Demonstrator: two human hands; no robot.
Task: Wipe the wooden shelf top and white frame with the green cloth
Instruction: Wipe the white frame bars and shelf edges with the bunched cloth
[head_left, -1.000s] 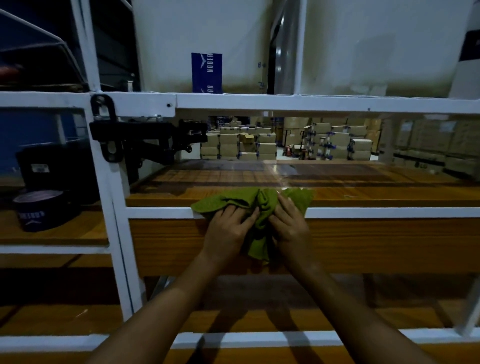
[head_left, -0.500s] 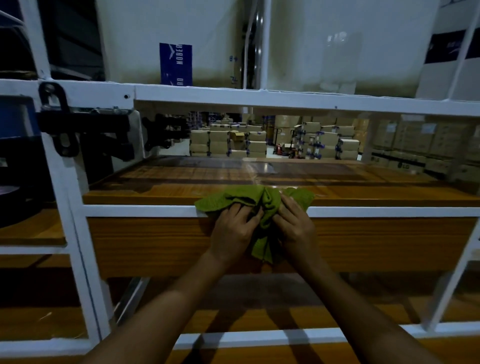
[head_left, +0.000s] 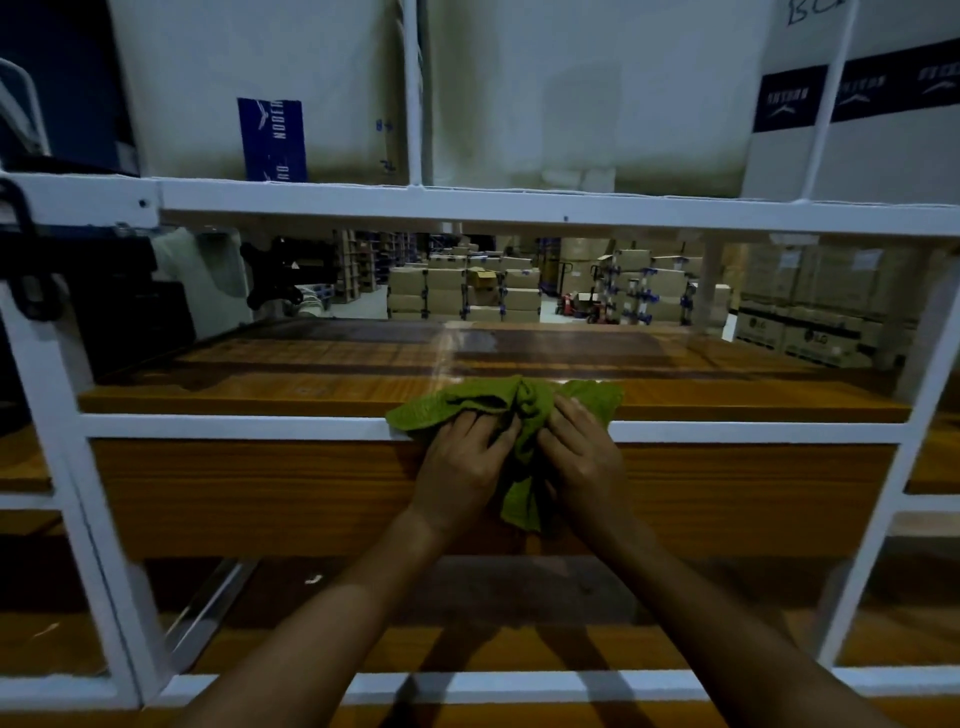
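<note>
The green cloth (head_left: 519, 401) is bunched over the white frame rail (head_left: 234, 427) at the front edge of the wooden shelf top (head_left: 311, 388), gripped by curled fingers of the left hand (head_left: 462, 467) and right hand (head_left: 584, 462).

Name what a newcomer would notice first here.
The crumpled bright green cloth stands out, bunched over the white frame rail at centre and gripped by the left hand and right hand. Behind it stretches the glossy wooden shelf top, with stacked cardboard boxes beyond.
</note>
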